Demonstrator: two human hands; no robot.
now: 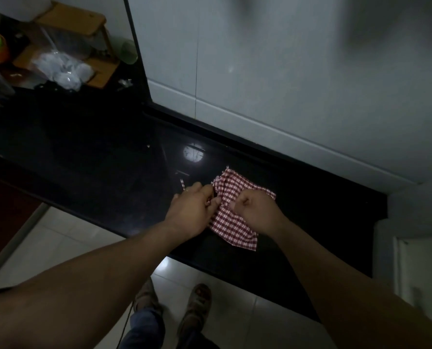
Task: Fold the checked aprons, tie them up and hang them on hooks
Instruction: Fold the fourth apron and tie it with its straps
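Observation:
A red-and-white checked apron (231,224) lies folded into a small bundle on the black countertop (109,159), near its front edge. My left hand (193,210) pinches the bundle's left side, with a thin checked strap end (182,183) sticking out beyond the knuckles. My right hand (254,210) is closed in a fist over the bundle's right half, gripping cloth or strap; which one is hidden by the fingers. No hooks are in view.
A wooden rack (88,44) with clear plastic bags (63,69) and a green cup (129,52) stands at the back left. A white wall (285,71) runs behind the counter. Pale floor tiles (66,238) and my sandalled feet (197,303) show below.

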